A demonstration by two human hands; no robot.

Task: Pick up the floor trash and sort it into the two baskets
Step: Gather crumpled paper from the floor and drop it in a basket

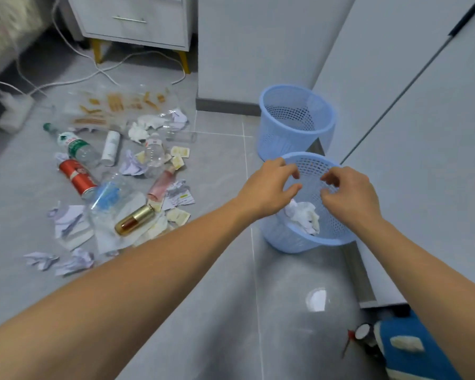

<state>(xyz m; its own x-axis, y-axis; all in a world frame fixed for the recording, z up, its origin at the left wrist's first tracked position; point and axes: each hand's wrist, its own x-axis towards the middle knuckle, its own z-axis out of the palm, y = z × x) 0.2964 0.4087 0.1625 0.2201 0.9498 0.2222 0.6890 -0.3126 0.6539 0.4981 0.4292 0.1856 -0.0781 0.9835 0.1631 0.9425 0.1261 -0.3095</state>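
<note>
The two bare forearms come from the bottom edge and reach forward over the grey tiled floor. At the bottom right corner lies a blue and cream soft thing; what it is, I cannot tell.

The left hand and the right hand hang side by side above the near basket, a light blue plastic one with a mesh wall. Both hands have the fingers loosely curled downward and they hold nothing. Inside this basket, just under the hands, lies crumpled white tissue. The far basket, same colour and same mesh, stands just behind, near the white cupboard wall; nothing shows inside it.

The rest of the trash lies in a heap on the floor, left of the baskets and well apart from them. It has a red can on its side, a clear water bottle with green label, a white tube, a smaller clear bottle, a pink bottle, and a gold bottle. Around them are crumpled paper pieces, small yellow sachets and clear plastic wrapping. Behind the heap, white cables run along the floor under a white drawer cabinet with yellow legs.
</note>
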